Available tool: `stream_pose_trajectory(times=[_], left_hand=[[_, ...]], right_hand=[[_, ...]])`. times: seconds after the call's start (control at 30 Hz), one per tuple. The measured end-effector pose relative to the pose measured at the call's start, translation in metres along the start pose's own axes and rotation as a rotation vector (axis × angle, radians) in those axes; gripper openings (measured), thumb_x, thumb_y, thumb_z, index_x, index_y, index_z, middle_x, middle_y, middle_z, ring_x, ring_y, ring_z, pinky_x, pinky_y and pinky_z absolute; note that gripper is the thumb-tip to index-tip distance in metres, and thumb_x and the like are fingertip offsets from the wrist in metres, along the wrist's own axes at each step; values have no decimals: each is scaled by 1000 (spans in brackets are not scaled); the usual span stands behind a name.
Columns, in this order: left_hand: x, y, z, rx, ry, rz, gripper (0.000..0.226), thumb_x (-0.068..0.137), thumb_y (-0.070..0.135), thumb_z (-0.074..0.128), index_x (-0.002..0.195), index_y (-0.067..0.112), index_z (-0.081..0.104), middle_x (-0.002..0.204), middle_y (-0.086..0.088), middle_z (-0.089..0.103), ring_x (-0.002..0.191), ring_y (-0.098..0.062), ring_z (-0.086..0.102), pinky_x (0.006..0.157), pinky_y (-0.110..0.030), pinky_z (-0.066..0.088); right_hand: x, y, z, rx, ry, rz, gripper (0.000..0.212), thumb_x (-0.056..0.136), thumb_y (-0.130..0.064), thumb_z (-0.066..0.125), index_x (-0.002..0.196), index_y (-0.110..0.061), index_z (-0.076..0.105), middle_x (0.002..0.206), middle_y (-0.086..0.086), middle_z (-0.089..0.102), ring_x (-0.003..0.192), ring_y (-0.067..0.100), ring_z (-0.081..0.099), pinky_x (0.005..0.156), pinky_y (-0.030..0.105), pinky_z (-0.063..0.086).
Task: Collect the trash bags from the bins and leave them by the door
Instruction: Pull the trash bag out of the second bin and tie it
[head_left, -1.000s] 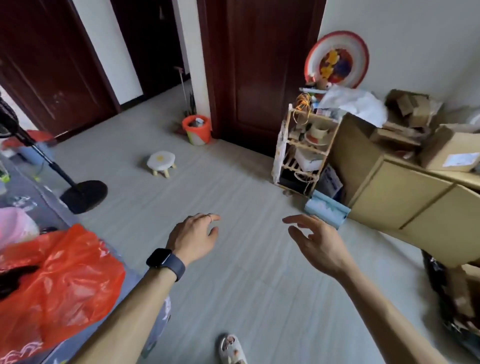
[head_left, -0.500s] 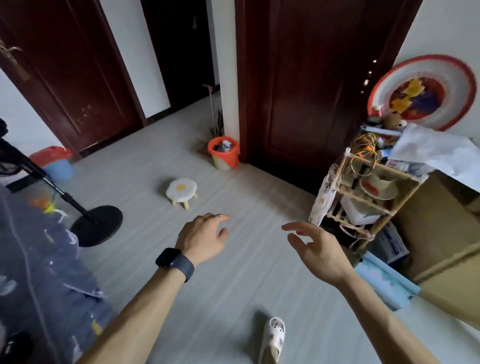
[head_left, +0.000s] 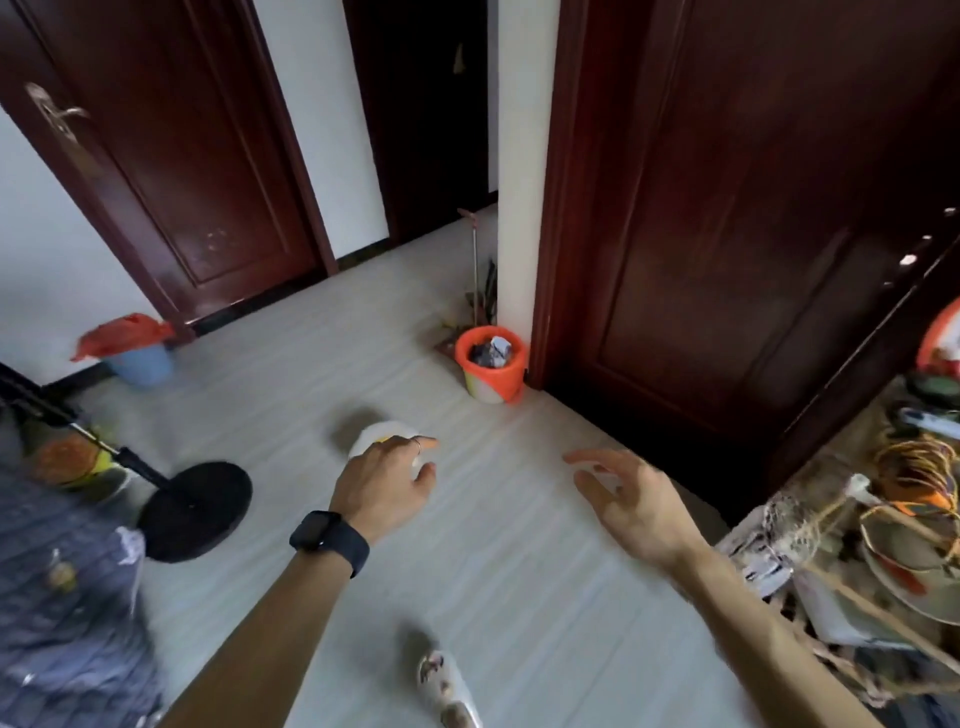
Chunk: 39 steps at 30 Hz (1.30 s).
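Note:
A small bin lined with an orange trash bag (head_left: 490, 370) stands on the floor beside a dark wooden door (head_left: 737, 218), with crumpled trash showing inside. A blue bin (head_left: 141, 362) with a red-orange bag (head_left: 123, 335) bunched over its top sits by the left wall near another dark door (head_left: 171, 171). My left hand (head_left: 387, 480), with a watch on the wrist, hovers in mid-air with loosely curled fingers and holds nothing. My right hand (head_left: 631, 501) is raised with fingers spread, also holding nothing. Both hands are well short of the orange-lined bin.
A small white stool (head_left: 382, 436) stands just beyond my left hand. A fan's black round base (head_left: 195, 509) and pole sit at left, beside a grey patterned cover (head_left: 57, 613). A cluttered wooden rack (head_left: 883, 545) fills the right edge. My slippered foot (head_left: 447, 686) shows below.
My view has moved forward and turned left. The orange-lined bin is nearer, the blue bin has come fully into view, and the cardboard boxes have left the frame. Both hands stay raised, holding nothing.

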<state>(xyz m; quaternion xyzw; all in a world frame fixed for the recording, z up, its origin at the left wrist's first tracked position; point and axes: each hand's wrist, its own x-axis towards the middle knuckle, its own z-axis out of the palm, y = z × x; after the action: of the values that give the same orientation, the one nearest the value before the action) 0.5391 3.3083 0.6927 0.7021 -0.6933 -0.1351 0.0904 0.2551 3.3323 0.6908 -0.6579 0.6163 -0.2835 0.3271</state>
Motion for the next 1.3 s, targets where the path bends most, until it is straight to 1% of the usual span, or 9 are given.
stream_pose_trajectory(times=[0.1,0.27,0.4,0.5,0.6,0.73,0.93,1.1,1.3], left_hand=[[85,-20,-3,10,0,25,38,95,35,47,132,37,55,123,10,65,115,-17,57,91,-30,45],[228,-60,-15,-15,-33,72,39,94,35,48,132,34,56,129,7,62,116,-18,58,92,-32,48],[328,-81,-23,12,-93,85,39,94,37,47,133,35,55,128,8,62,112,-17,60,90,-30,48],[379,-89,-24,27,-147,101,40,94,38,47,132,37,55,129,10,62,111,-17,61,91,-33,49],[439,-96,-14,46,-179,104,40,94,37,46,133,36,54,127,10,63,111,-17,61,92,-34,49],[529,-97,7,61,-233,124,40,94,37,46,133,37,54,124,10,65,108,-14,63,91,-34,50],[654,-87,29,94,-340,146,41,95,39,44,135,36,52,131,9,60,116,-13,58,99,-33,44],[745,-75,38,95,-419,193,42,98,41,41,139,35,47,135,6,57,122,-14,54,104,-36,42],[841,-61,51,138,-460,347,42,91,38,48,132,34,55,126,6,63,114,-19,59,96,-36,47]], right_hand=[[86,-3,18,-13,8,-9,23,93,-26,63,112,-39,70,117,-18,64,111,6,63,97,28,51],[218,-19,43,-64,53,8,25,91,-22,66,112,-35,71,112,-21,64,112,9,66,101,36,52],[309,-31,52,-102,70,61,25,92,-21,65,114,-32,71,108,-22,60,113,11,65,100,31,50],[357,-32,60,-123,75,88,25,91,-21,66,114,-30,72,111,-16,66,112,13,65,98,31,50],[415,-17,71,-155,53,106,25,91,-22,66,113,-30,72,117,-9,70,111,14,65,96,29,49],[503,15,83,-155,46,136,26,90,-24,65,114,-31,71,118,-11,69,111,11,64,97,30,50],[628,51,92,-145,-20,195,24,89,-25,65,111,-30,72,116,-9,73,109,15,68,95,33,52],[712,60,92,-108,-23,305,27,85,-31,61,110,-31,73,114,-2,74,107,22,69,93,41,54],[776,67,104,-130,-24,446,28,90,-29,62,116,-31,71,118,-5,72,106,19,69,91,28,50]])
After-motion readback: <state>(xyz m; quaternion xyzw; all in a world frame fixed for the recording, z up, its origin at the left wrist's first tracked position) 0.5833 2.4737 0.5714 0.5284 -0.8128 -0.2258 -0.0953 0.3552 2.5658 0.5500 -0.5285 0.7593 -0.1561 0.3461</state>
